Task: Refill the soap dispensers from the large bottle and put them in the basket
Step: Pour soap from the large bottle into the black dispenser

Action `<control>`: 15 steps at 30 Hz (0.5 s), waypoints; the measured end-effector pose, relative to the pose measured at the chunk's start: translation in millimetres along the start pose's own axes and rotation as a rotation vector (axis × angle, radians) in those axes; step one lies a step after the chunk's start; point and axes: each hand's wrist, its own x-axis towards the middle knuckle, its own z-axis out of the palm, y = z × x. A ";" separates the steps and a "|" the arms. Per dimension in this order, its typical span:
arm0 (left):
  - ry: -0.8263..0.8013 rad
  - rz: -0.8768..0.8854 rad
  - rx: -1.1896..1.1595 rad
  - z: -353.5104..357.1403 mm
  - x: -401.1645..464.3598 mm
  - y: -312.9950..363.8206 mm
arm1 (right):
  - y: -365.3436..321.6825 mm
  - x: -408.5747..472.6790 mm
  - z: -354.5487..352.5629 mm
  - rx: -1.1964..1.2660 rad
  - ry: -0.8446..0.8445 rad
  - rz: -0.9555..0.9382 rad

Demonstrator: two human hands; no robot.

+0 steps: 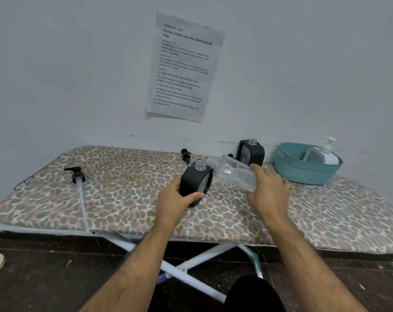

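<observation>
on the leopard-print ironing board (123,199), past the teal basket (303,174) with a white dispenser (326,154), the right hand (269,192) grips the tilted clear bottle (233,172) over the black dispenser (194,183) gripped by the left hand (175,201), a loose pump (77,174) lying well apart.

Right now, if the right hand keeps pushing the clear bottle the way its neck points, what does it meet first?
Probably the open neck of the near black dispenser, gripped by the left hand. The right hand tilts the clear bottle up-left, its mouth just above and beside that neck; depth is uncertain.
</observation>
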 end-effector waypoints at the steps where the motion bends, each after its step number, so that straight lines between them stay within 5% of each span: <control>1: 0.001 0.003 0.004 0.0 -0.2 0.0 | 0.1 0.2 1.2 -0.011 0.005 -0.003; 15: -0.013 0.015 0.003 -1.1 -2.0 4.1 | -1.7 5.1 3.7 -0.062 0.035 -0.010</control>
